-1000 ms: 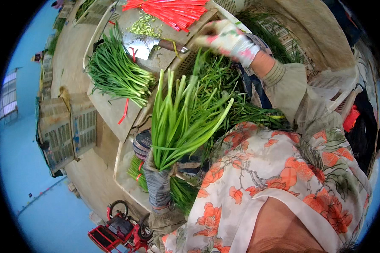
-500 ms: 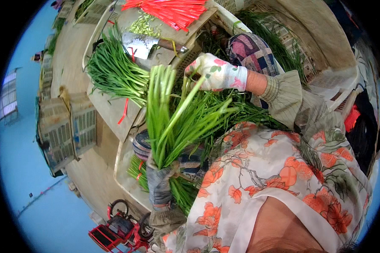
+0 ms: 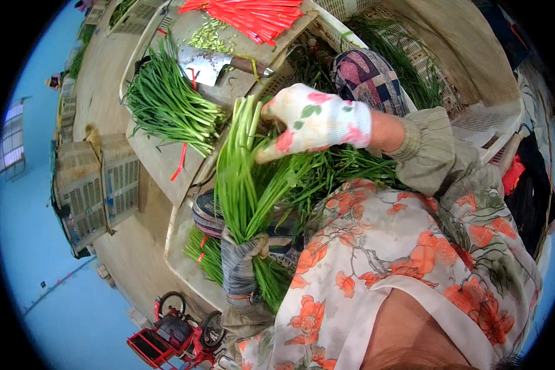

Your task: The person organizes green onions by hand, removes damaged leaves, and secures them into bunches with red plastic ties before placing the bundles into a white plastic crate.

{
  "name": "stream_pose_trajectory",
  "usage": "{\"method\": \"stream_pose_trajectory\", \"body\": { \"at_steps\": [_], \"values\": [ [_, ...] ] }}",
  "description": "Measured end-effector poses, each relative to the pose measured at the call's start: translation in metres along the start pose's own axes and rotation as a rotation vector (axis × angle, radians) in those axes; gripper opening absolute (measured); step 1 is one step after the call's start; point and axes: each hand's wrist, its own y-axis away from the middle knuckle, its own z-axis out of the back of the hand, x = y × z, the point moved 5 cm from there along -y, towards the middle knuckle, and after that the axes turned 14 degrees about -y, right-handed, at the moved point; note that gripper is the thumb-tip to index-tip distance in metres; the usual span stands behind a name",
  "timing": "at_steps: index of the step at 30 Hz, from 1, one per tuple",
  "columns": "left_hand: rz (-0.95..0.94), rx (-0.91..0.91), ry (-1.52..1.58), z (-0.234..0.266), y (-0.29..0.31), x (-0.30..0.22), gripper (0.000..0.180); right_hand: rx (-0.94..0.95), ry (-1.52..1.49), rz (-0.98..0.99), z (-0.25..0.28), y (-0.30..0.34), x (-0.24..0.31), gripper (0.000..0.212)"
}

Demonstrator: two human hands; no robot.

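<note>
In a grey glove, my left hand (image 3: 240,262) is closed round the lower part of a loose bunch of garlic chives (image 3: 237,179), whose pale stem ends point up and away from me. My right hand (image 3: 311,120), in a white flower-patterned glove, is at the right side of those stems. Its thumb and fingers are spread apart, with nothing visible gripped between them. A tied bunch of chives (image 3: 169,102) with a red band lies on the board (image 3: 160,154) to the left. Beside it rests a cleaver (image 3: 206,65) with a wooden handle.
Red strips (image 3: 246,18) lie at the board's far end, near small cut stem pieces (image 3: 209,37). Loose chives (image 3: 351,163) cover my lap. Another banded bunch (image 3: 206,253) sits by my left wrist. Crates (image 3: 95,185) and a red tricycle (image 3: 179,333) stand to the left.
My right hand has moved left and slightly down to the bunch, its fingers spreading. The single stalk that slanted out towards it no longer stands apart. My left hand keeps its hold.
</note>
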Motion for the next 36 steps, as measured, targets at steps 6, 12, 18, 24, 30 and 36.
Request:
{"method": "stream_pose_trajectory", "body": {
  "at_steps": [6,12,18,24,30,36],
  "values": [
    [-0.069,0.002,0.035,-0.007,-0.009,-0.002,0.036,0.039,-0.599,-0.108,-0.008,-0.003,-0.008,0.032],
    [0.022,0.023,0.212,0.008,-0.012,0.024,0.040,0.177,-1.426,0.106,0.003,0.027,-0.007,0.026],
    [-0.040,-0.130,0.121,0.024,-0.009,0.030,0.039,0.512,-0.329,0.225,-0.003,0.070,0.010,0.035],
    [-0.045,-0.130,-0.075,0.011,-0.003,0.006,0.031,-0.081,0.163,0.249,0.014,0.043,0.013,0.022],
    [-0.110,-0.053,-0.099,0.003,-0.003,0.003,0.030,0.083,0.403,-0.174,0.005,0.000,-0.038,0.076],
    [-0.137,-0.053,-0.099,0.000,-0.005,0.007,0.030,0.022,-0.492,-0.081,-0.005,0.010,-0.056,0.042]
  ]
}}
